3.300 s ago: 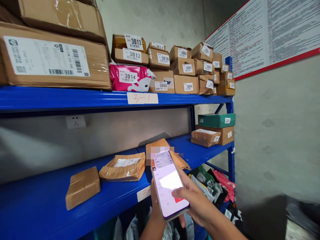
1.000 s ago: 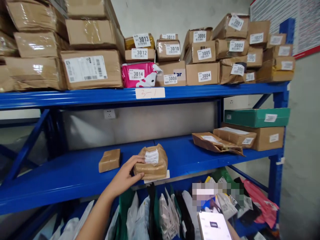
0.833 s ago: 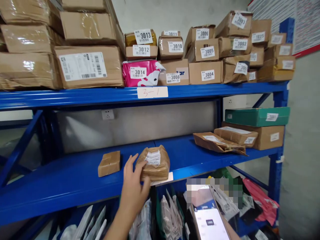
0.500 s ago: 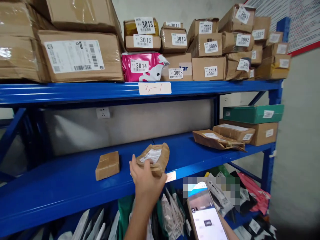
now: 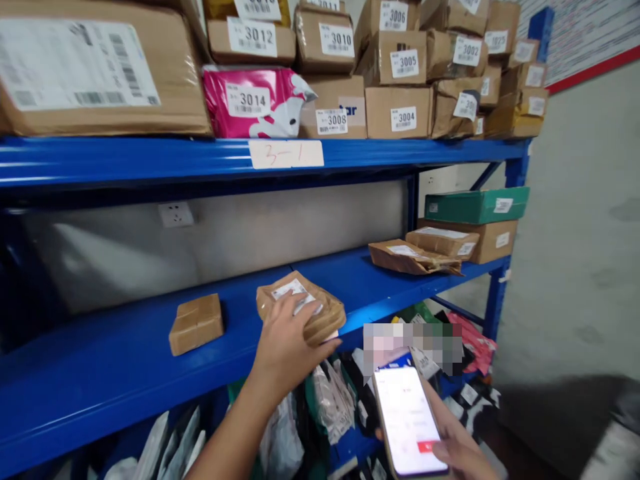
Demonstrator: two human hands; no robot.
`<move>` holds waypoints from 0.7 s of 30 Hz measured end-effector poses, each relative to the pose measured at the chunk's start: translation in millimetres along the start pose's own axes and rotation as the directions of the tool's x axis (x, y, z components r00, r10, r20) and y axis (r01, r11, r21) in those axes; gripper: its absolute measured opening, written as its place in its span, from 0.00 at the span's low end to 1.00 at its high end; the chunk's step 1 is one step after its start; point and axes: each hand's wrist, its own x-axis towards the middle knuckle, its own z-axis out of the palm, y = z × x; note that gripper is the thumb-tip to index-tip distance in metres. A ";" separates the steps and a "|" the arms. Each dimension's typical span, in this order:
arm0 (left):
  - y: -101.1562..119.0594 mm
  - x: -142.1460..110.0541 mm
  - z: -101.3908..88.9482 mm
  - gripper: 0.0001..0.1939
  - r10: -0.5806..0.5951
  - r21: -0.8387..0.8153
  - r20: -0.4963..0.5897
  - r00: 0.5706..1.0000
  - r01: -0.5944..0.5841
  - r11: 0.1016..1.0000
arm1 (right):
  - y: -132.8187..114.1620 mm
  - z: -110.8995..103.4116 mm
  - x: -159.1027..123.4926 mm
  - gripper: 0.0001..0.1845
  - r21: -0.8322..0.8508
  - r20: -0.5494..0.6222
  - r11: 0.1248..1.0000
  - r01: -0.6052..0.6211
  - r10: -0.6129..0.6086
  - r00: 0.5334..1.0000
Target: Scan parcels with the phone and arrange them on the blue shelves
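My left hand (image 5: 285, 343) grips a brown taped parcel (image 5: 320, 308) with a white label, tilted at the front edge of the middle blue shelf (image 5: 125, 370). Fingers lie over its top and the thumb wraps its near side. My right hand (image 5: 457, 450), low at the frame's bottom, holds a lit smartphone (image 5: 407, 420) with its screen facing me, thumb near a red button. A smaller brown parcel (image 5: 196, 323) sits on the shelf to the left of my left hand.
The upper shelf (image 5: 150, 160), labelled 3-1, carries numbered cardboard boxes and a pink bag (image 5: 250, 100) marked 3014. At the middle shelf's right end are a green box (image 5: 475, 205), a brown box and flat parcels. Plastic mail bags (image 5: 330, 400) fill the space below. A grey wall stands to the right.
My left hand reached for the labelled parcel, turned it and now grips it at the shelf edge. The phone moved from both hands down into the right hand alone. The view dropped and shifted right.
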 end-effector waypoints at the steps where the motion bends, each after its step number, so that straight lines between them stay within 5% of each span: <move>1: 0.1 -8.0 -0.5 0.23 0.015 0.006 0.044 0.999 -0.016 1.000 | -4.3 0.6 2.5 0.62 0.014 0.040 1.000 -0.004 0.003 0.999; 3: -7.3 -22.2 -0.9 0.14 -0.032 0.010 -0.017 0.999 0.032 0.999 | -9.4 2.2 6.7 0.67 -0.028 0.084 0.998 0.050 -0.048 0.995; 5: -13.2 -32.4 1.7 0.13 -0.176 0.000 -0.214 0.961 0.180 0.984 | -9.9 4.2 9.9 0.69 -0.060 0.107 0.993 0.100 -0.093 0.990; 8: -3.9 -39.3 13.9 0.32 -0.394 -0.013 -0.416 0.820 0.428 0.904 | -6.9 8.4 14.5 0.69 -0.062 0.120 0.992 0.106 -0.098 0.988; 10: 7.4 -39.3 24.8 0.47 -0.456 0.030 -0.429 0.780 0.517 0.856 | -5.9 12.5 17.7 0.67 -0.053 0.124 0.994 0.095 -0.088 0.988; 12: 13.3 -38.0 33.2 0.47 -0.489 0.069 -0.433 0.757 0.569 0.819 | -6.8 18.5 20.4 0.65 -0.047 0.127 0.996 0.081 -0.075 0.989; 17: 4.8 -43.4 35.4 0.36 -0.483 0.017 -0.463 0.743 0.552 0.834 | -11.8 42.6 19.8 0.58 0.022 0.195 1.000 0.006 -0.010 0.981; 21: 10.6 -61.6 43.4 0.30 -0.356 -0.051 -0.638 0.683 0.424 0.904 | -10.9 70.4 17.5 0.50 0.208 0.273 0.977 -0.056 -0.003 0.962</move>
